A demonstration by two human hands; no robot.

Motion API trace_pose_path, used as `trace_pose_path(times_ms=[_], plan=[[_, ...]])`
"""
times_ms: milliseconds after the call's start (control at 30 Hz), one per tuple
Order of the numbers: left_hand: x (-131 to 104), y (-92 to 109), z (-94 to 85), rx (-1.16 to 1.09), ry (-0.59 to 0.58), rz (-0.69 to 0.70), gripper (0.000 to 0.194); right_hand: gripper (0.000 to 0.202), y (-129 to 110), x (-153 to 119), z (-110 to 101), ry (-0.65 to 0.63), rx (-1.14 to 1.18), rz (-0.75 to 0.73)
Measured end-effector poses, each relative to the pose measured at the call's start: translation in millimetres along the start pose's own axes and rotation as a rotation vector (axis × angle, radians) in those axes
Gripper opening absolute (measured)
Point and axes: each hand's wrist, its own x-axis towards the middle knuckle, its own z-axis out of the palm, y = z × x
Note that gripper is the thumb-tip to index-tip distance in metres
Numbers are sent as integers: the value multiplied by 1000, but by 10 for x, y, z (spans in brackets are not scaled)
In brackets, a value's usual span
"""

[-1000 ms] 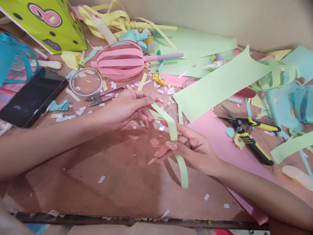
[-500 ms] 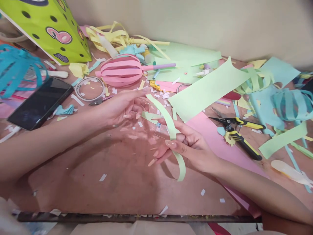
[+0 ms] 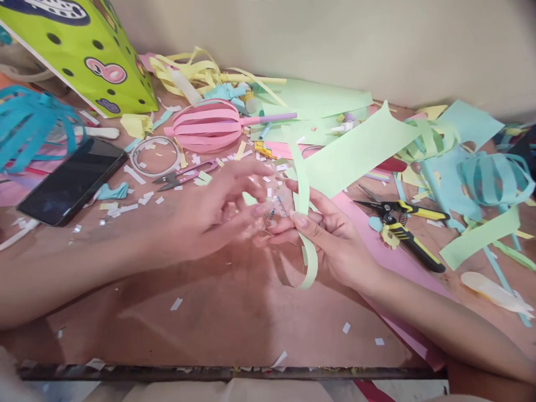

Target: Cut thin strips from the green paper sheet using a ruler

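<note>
A curved light green paper strip [image 3: 302,184] stands upright in my right hand [image 3: 330,234], pinched between thumb and fingers near its lower part. To its left, my left hand [image 3: 226,206] is slightly blurred, with fingers apart and curved. A small clear plastic piece [image 3: 280,205] shows between the two hands; whether either hand touches it is unclear. Behind my left hand, purple-handled scissors [image 3: 188,174] lie on the table beside a roll of clear tape [image 3: 154,156].
A black phone [image 3: 73,181] lies at the left, below a green patterned bag [image 3: 113,67]. A pink paper lantern [image 3: 205,127] lies at the back. Yellow-black pliers [image 3: 404,223] and a blue lantern [image 3: 496,178] are at the right. Scraps litter the brown table [image 3: 176,329].
My left hand has moved down and turned, uncovering the purple-handled scissors. The green strip has shifted up and is more upright in my right hand. The view has shifted slightly.
</note>
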Motion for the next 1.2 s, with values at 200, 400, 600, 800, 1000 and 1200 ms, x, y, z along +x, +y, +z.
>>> trace_pose_path(times_ms=[200,400,600,800,1000,1200], plan=[[-19,-147,107,23,-125,155,27,60,42,33,-6,-20,-57,36],[-28,-85,157,-224,-311,-117,26,80,72,23,-33,13,-221,44],[-67,-81,245,-489,-325,-337,31,76,64,25,-45,61,-346,-16],[-25,-177,276,-468,-272,-286,37,78,48,37,11,40,-260,21],[-29,-218,288,-495,-239,-327,41,82,60,51,17,22,-198,66],[-10,-156,259,-570,-239,-419,39,88,43,29,-4,-1,-246,115]])
